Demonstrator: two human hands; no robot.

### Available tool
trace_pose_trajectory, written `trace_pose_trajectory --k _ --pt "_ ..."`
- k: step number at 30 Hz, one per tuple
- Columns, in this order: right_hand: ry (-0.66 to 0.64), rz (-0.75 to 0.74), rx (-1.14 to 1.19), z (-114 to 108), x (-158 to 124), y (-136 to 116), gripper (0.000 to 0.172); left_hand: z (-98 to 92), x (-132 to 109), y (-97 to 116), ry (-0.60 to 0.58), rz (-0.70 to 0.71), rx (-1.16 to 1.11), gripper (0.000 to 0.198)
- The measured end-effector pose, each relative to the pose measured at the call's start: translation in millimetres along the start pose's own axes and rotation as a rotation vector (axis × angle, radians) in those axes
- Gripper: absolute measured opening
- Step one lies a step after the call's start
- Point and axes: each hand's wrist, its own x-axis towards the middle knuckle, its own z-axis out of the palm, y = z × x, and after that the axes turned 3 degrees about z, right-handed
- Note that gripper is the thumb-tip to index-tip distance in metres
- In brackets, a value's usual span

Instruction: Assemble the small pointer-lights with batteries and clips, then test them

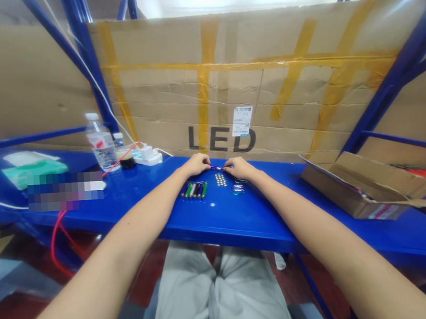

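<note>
At the back of the blue table [238, 223], my left hand [196, 164] pinches the left end of a slim purple flashlight [217, 168]. The fingers of my right hand [238, 168] are closed on its other end, so it lies level between both hands. Below my left hand, several small flashlights [193, 190] in green, purple, silver and black stand side by side in a row. Small silver button cells [220, 179] form a neat block just under the held flashlight. Coloured carabiner clips [238, 189] lie in a group below my right hand.
A small white disc [212, 205] lies nearer the front edge. An open cardboard box [355, 189] stands at right. At left are a water bottle [102, 144], a dark-liquid bottle [125, 153], a white power strip [148, 155] and red cable. A large carton [284, 92] walls the back.
</note>
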Motion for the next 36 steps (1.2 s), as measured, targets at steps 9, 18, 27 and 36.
trace_pose_trajectory --k 9,18,27,36 --pt "0.033 -0.024 -0.067 -7.8 -2.9 3.6 0.023 -6.3 -1.2 -0.2 -0.057 -0.039 0.056 0.021" --pt "0.163 -0.016 0.013 -40.1 -24.8 -0.1 0.026 -55.6 -15.4 50.1 -0.425 -0.055 0.126 0.012" --pt "0.101 -0.142 0.027 -33.5 -31.8 -28.2 0.024 -52.1 -22.3 69.2 -0.617 -0.001 0.198 0.027" --pt "0.092 -0.135 0.048 -36.7 -32.9 -23.2 0.024 -129.0 -118.2 71.4 0.59 -0.143 0.323 0.03"
